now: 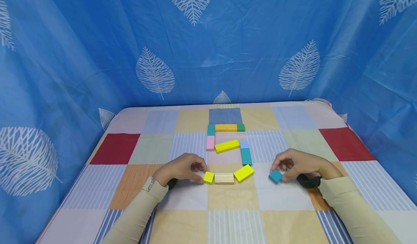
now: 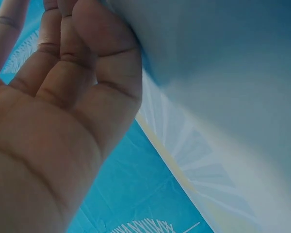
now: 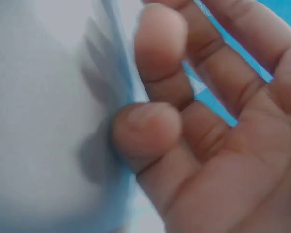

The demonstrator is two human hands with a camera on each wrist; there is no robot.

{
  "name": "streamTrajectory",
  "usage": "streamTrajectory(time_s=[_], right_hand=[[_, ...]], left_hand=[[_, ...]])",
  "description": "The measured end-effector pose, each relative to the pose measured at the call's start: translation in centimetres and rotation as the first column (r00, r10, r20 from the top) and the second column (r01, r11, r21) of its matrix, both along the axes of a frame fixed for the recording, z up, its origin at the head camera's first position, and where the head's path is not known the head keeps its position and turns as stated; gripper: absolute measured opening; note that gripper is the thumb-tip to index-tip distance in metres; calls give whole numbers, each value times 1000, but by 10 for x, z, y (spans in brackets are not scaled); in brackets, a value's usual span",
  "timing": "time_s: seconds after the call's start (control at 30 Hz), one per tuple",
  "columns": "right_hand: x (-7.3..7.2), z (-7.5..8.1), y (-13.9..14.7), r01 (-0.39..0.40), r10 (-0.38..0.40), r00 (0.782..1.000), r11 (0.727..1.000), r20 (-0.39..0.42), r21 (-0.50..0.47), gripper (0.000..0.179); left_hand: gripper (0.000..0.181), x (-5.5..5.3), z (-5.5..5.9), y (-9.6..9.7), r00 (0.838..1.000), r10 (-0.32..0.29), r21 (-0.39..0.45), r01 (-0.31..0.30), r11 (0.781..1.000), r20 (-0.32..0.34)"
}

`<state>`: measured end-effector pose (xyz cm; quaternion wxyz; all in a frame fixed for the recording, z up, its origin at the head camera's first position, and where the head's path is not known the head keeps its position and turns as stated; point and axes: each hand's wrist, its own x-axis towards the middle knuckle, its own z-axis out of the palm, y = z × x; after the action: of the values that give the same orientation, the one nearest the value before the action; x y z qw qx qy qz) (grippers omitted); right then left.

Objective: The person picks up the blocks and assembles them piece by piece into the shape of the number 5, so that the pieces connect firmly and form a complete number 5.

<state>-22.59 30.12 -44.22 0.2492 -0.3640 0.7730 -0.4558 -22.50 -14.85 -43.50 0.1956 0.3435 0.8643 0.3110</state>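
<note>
In the head view, my left hand (image 1: 185,167) is at the left end of a front row of blocks, with its thumb and a finger at the sides of a small yellow block (image 1: 209,177). Beside that lie a striped pale wooden block (image 1: 224,179) and a tilted yellow block (image 1: 244,173). Farther right, my right hand (image 1: 298,164) pinches a small teal block (image 1: 275,176) between thumb and forefinger, low over the cloth. Both wrist views show curled fingers close to the pale cloth, with neither block visible there.
Behind the front row, more blocks form a bent line: orange (image 1: 226,127), green (image 1: 240,127), teal (image 1: 211,130), pink (image 1: 210,143), long yellow (image 1: 227,146), light blue (image 1: 244,144) and teal (image 1: 246,156). A patchwork cloth (image 1: 182,226) covers the table; blue leaf-print curtains (image 1: 224,48) surround it.
</note>
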Motion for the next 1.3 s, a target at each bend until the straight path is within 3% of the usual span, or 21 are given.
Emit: streamTrajectory(time_s=[0.4,0.77,1.3], right_hand=[[-2,-5,-20,59,-59,997,998,-57,-12,24],[-4,-3,-35,143,-144,985,990,-94,-18,28],[-6,-5,-66,242,-254,950,967,-182,-84,24]], left_hand=[[25,1,0,-2,998,26,19,-27,999,61],[25,0,-2,-3,997,28,26,-30,999,77],[25,0,0,-2,996,33,24,-35,999,86]])
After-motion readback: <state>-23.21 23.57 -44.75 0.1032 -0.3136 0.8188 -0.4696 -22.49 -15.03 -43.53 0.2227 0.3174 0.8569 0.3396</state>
